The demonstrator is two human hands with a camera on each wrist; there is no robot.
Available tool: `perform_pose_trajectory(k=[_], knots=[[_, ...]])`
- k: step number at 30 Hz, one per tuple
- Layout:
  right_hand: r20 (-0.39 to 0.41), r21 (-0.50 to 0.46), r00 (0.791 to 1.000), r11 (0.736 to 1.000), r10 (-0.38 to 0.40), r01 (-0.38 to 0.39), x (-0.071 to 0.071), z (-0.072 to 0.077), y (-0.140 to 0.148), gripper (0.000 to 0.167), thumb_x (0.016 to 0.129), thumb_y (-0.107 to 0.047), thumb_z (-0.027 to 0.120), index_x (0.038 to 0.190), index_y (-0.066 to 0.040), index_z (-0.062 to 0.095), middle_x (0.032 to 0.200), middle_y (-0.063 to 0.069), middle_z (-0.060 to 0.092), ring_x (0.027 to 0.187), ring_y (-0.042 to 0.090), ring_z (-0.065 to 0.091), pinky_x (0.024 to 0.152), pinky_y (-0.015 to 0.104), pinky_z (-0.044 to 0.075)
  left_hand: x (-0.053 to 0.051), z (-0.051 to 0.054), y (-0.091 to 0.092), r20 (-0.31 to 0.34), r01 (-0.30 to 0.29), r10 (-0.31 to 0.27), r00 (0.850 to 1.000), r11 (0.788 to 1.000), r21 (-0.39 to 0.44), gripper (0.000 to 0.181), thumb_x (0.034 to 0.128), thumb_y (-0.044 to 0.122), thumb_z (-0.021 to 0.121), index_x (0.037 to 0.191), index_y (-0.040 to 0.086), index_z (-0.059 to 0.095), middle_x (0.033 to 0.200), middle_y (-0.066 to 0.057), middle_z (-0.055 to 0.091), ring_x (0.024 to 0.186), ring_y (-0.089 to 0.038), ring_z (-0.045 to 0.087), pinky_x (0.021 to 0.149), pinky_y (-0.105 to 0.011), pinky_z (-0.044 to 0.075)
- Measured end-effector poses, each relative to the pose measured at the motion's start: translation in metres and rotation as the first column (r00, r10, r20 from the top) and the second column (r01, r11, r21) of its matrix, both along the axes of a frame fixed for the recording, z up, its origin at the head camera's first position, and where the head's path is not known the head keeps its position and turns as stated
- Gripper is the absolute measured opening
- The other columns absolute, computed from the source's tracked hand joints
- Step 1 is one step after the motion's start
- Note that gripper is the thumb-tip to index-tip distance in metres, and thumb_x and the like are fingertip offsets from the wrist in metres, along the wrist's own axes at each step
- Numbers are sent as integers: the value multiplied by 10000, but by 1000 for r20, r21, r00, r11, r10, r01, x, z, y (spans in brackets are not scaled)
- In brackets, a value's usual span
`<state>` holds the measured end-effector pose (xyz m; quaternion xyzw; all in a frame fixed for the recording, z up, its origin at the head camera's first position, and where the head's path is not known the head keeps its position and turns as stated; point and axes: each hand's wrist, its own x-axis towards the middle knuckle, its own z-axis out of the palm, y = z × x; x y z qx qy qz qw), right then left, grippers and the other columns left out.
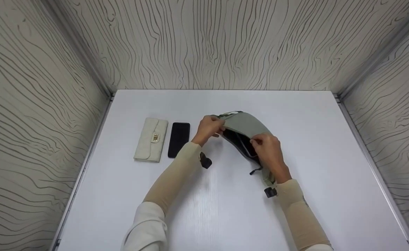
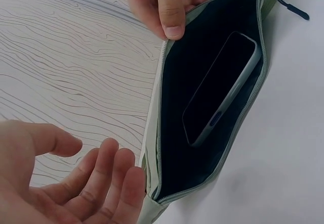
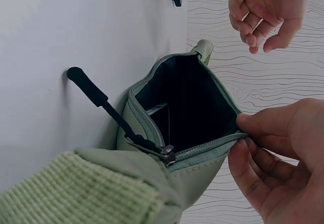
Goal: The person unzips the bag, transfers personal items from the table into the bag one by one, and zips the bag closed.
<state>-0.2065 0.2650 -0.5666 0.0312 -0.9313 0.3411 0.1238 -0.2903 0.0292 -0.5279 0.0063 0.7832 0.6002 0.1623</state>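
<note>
A green waist bag (image 1: 248, 123) stands unzipped on the table, its dark inside showing. My right hand (image 1: 269, 150) pinches the upper edge of its opening between thumb and fingers, as the right wrist view also shows (image 3: 283, 158). Beside the bag's far end, my left hand (image 2: 76, 178) has its fingers loosely bent and holds nothing. A gap parts it from the bag in the right wrist view. Inside the bag lies a phone (image 2: 223, 90) with a pale bluish case, tilted against the lining. The zipper pull (image 3: 93, 92) hangs out at the end near my right hand.
Left of the bag, a black phone (image 1: 179, 140) lies flat on the white table (image 1: 204, 209). Next to it is a cream wallet (image 1: 148, 139) with a metal clasp. Wood-patterned panels (image 1: 204, 45) rise behind the table and at both sides.
</note>
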Motion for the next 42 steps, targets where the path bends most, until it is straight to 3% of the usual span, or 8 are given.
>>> perform_pose_trajectory(k=[8, 27, 36, 42], knots=[[1, -14, 1000, 1000, 6, -6, 0, -1, 0, 120, 979, -77, 750, 1029, 9, 817, 985, 166, 786, 885, 291, 733, 757, 434, 589, -4, -1, -9, 2, 7, -7, 1000, 999, 38, 398, 1014, 226, 604, 1239, -88, 698, 1084, -236, 768, 1038, -413, 756, 904, -474, 635], [-3, 2, 1000, 1000, -6, 6, -1, -2, -1, 113, 961, -66, 766, 1018, 15, 819, 973, 177, 784, 888, 306, 742, 765, 452, 603, -6, -4, -26, -4, -41, 41, 999, 998, 57, 228, 955, 199, 607, 1013, 12, 723, 996, -182, 779, 830, -236, 743, 816, -417, 649], [4, -7, 1000, 1000, -5, 5, -1, -3, -1, 122, 969, -81, 763, 1030, 9, 819, 993, 173, 789, 910, 304, 748, 782, 460, 609, -7, -6, -32, 22, -48, 47, 999, 998, 50, 350, 1024, 245, 620, 1208, -41, 703, 1139, -239, 777, 962, -320, 770, 874, -427, 641], [4, -9, 1000, 1000, -3, 3, -1, -1, -1, 120, 970, -77, 758, 1029, 9, 818, 992, 171, 790, 901, 301, 744, 773, 453, 605, -7, -4, -38, 8, -43, 42, 999, 998, 42, 381, 1032, 236, 611, 1236, -74, 692, 1096, -216, 786, 970, -330, 769, 822, -383, 644]])
